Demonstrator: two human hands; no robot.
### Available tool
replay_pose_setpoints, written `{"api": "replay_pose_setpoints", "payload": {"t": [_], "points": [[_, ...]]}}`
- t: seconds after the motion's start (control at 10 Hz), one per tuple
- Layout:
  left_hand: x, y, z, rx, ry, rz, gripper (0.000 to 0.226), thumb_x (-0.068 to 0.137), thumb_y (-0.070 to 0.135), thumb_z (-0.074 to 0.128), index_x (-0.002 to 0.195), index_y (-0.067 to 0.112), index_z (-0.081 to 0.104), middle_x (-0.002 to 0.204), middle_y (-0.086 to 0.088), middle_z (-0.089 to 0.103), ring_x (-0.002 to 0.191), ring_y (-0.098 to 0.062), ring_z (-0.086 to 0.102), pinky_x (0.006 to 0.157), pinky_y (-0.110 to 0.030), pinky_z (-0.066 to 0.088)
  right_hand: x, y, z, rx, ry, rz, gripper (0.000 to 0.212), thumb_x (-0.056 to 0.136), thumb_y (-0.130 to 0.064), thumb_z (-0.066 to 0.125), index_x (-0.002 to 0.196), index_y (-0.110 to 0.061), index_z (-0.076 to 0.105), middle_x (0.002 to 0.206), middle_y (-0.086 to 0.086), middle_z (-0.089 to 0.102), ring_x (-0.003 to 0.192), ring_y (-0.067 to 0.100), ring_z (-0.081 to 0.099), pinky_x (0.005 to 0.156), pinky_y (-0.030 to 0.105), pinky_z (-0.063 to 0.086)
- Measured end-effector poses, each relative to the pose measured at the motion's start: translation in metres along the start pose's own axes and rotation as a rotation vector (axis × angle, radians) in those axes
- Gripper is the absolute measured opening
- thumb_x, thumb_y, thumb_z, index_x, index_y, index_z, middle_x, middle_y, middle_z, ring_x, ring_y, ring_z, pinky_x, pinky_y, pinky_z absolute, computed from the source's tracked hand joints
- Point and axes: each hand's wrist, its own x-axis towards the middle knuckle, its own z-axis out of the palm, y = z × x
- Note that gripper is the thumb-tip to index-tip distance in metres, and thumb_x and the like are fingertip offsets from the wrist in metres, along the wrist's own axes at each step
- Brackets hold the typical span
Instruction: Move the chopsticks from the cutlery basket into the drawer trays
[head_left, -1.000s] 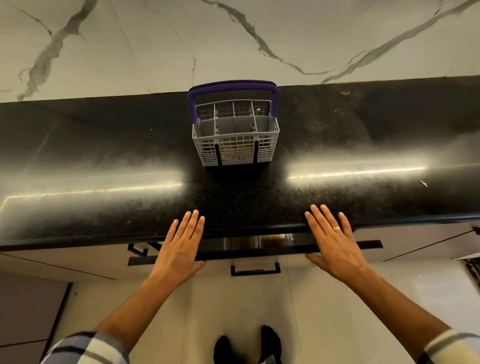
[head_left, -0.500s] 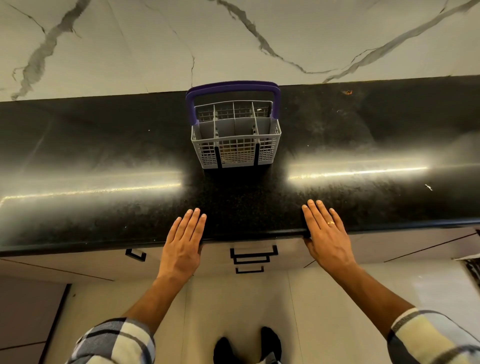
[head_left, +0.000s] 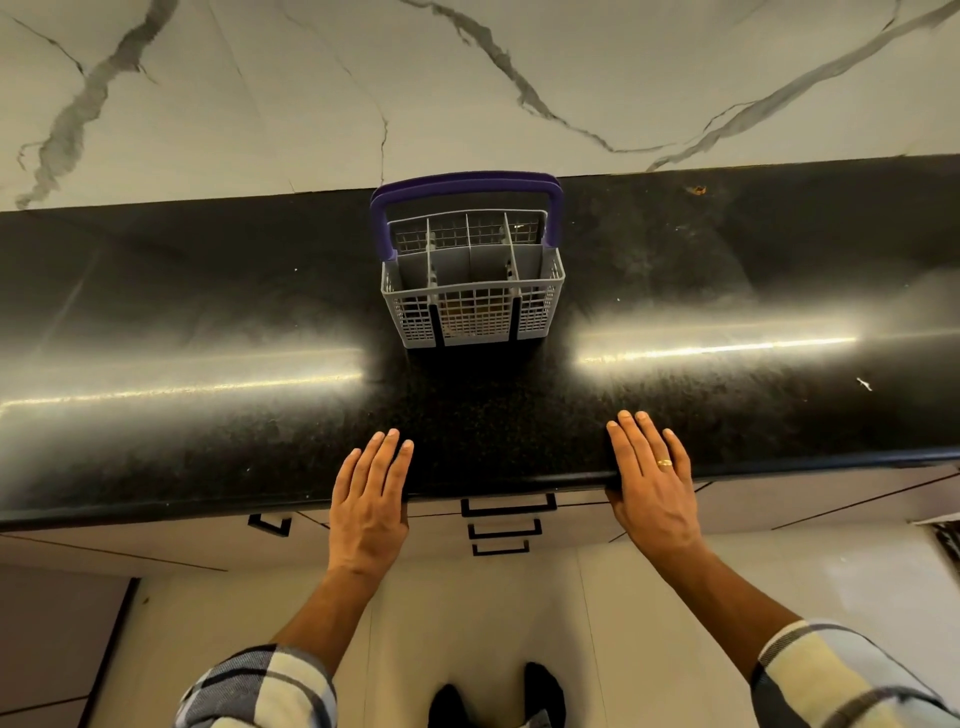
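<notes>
The drawer that stood open a second earlier had closed, and both hands had settled flat on the front edge of the black countertop (head_left: 208, 415). The left hand (head_left: 371, 499) and right hand (head_left: 652, 483) lay palm down, fingers straight, holding nothing. The grey cutlery basket (head_left: 472, 291) stood upright near the wall; I could not tell whether chopsticks remained inside, and three drawer handles (head_left: 506, 525) showed below the edge.
</notes>
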Motion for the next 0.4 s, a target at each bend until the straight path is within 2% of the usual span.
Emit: {"api": "replay_pose_setpoints", "payload": {"t": [0.1, 0.2, 0.3, 0.4], "points": [[0.0026, 0.0014, 0.0018, -0.014, 0.001, -0.016, 0.092, 0.064, -0.002, 0.08, 0.145, 0.011, 0.037, 0.149, -0.016, 0.047, 0.14, -0.032, 0.04, 0.121, -0.04, 0.008, -0.0001, 0.0037, 0.003, -0.002, 0.022, -0.016, 0.085, 0.073, -0.012, 0.081, 0.147, -0.007, 0.04, 0.153, 0.014, 0.042, 0.146, 0.032, 0.032, 0.118, 0.049, 0.019], [0.0042, -0.0001, 0.0007, -0.024, -0.034, -0.018, 0.092, 0.065, 0.007, 0.082, 0.145, 0.012, 0.037, 0.15, -0.015, 0.045, 0.142, -0.031, 0.037, 0.122, -0.04, 0.009, 0.0029, 0.0044, 0.0003, -0.002, 0.004, -0.013, 0.087, 0.073, -0.02, 0.083, 0.147, -0.009, 0.039, 0.154, 0.013, 0.041, 0.147, 0.03, 0.029, 0.119, 0.049, 0.017], [-0.0051, -0.002, 0.0041, 0.002, -0.049, 0.022, 0.096, 0.069, 0.05, 0.077, 0.147, 0.012, 0.037, 0.154, -0.013, 0.039, 0.145, -0.03, 0.031, 0.121, -0.044, 0.013, 0.0011, 0.0028, -0.0002, -0.022, -0.024, -0.013, 0.094, 0.073, -0.057, 0.075, 0.147, -0.012, 0.038, 0.155, 0.011, 0.039, 0.149, 0.028, 0.024, 0.119, 0.049, 0.014], [0.0, 0.0006, -0.0009, -0.041, -0.05, 0.004, 0.091, 0.073, 0.066, 0.061, 0.145, 0.012, 0.043, 0.15, -0.012, 0.041, 0.142, -0.03, 0.035, 0.117, -0.047, 0.022, 0.0037, 0.0007, -0.0045, 0.031, -0.05, -0.025, 0.098, 0.074, -0.079, 0.055, 0.148, -0.015, 0.037, 0.156, 0.007, 0.035, 0.149, 0.028, 0.025, 0.119, 0.048, 0.014]]}}
